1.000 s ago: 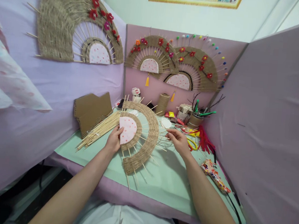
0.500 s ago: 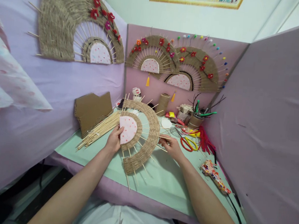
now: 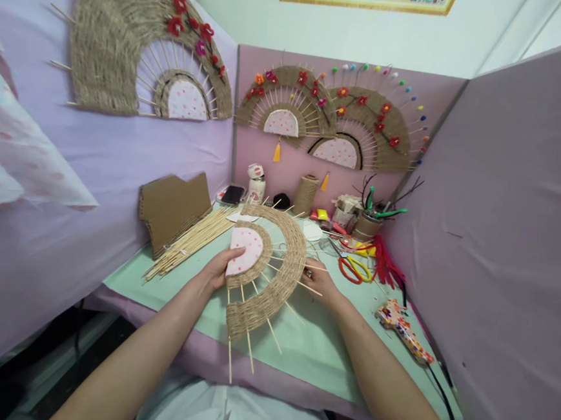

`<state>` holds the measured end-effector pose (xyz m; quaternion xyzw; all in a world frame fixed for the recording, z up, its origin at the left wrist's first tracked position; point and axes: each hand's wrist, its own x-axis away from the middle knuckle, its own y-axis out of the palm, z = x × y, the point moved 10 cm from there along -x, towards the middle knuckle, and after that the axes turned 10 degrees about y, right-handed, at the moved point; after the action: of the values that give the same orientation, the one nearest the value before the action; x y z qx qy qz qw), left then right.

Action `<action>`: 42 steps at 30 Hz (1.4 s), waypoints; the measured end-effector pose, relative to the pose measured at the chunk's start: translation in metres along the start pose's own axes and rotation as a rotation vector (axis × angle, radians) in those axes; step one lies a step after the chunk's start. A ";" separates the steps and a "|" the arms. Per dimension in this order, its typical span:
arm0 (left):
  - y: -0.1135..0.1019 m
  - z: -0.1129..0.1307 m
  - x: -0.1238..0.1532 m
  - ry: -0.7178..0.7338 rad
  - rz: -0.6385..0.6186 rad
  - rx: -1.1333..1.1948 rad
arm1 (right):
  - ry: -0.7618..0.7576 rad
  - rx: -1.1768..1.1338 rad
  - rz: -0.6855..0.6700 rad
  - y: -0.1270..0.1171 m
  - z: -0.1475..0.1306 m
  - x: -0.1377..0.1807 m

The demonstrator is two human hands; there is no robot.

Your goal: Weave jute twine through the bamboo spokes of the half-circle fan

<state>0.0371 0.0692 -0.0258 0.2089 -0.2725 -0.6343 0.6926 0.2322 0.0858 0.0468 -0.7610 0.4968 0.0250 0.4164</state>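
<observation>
A half-round woven jute fan (image 3: 283, 272) with wooden skewer ribs and a pink dotted centre (image 3: 245, 243) is held tilted above the green mat (image 3: 318, 342). My left hand (image 3: 218, 271) grips the fan at its pink centre, thumb on top. My right hand (image 3: 321, 283) is closed on the fan's right rim among the skewer tips, fingers partly hidden behind the weave.
A bundle of bamboo skewers (image 3: 188, 241) and brown cardboard (image 3: 171, 208) lie at the left. A twine spool (image 3: 304, 194), red scissors (image 3: 353, 267), a tool cup (image 3: 367, 224) and a patterned glue gun (image 3: 404, 333) sit right. Finished fans (image 3: 152, 51) hang on purple partition walls.
The fan has tipped down and turned toward me. My right hand moved left from the loose twine to the fan's right rim and took hold of it.
</observation>
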 end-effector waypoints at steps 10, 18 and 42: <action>-0.015 0.019 -0.006 0.163 0.160 0.150 | 0.064 0.036 -0.048 0.000 0.001 0.001; -0.021 0.026 -0.006 0.235 0.221 0.198 | 0.124 0.049 0.077 -0.017 0.016 0.000; -0.034 0.032 -0.008 0.334 0.308 0.200 | 0.103 0.132 0.305 -0.048 0.003 0.005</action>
<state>-0.0097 0.0756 -0.0242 0.3345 -0.2444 -0.4478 0.7924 0.2730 0.0920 0.0714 -0.6482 0.6276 0.0160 0.4309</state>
